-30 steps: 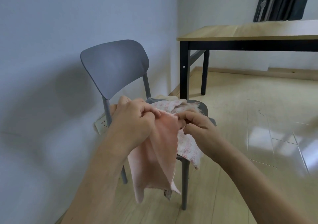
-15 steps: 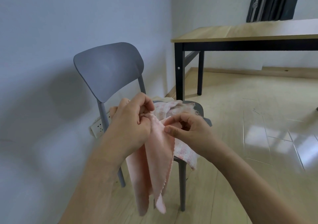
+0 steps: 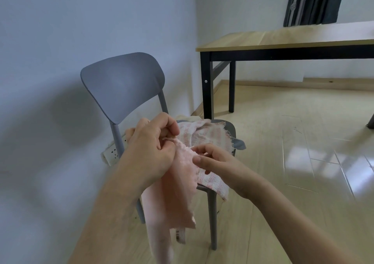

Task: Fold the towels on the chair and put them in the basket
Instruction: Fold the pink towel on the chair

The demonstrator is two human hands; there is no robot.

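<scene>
Both hands, left (image 3: 150, 148) and right (image 3: 217, 163), grip a limp, frayed pink towel (image 3: 176, 192).

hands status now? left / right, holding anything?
Left hand: closed, gripping the top edge of the pink towel.
Right hand: fingers pinched at the same towel's edge; firm grip cannot be told.

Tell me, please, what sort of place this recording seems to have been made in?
Probably a sparsely furnished room in a home or office: a grey plastic chair against a bare pale wall, a wood-topped black-legged table and a light wooden plank floor.
</scene>
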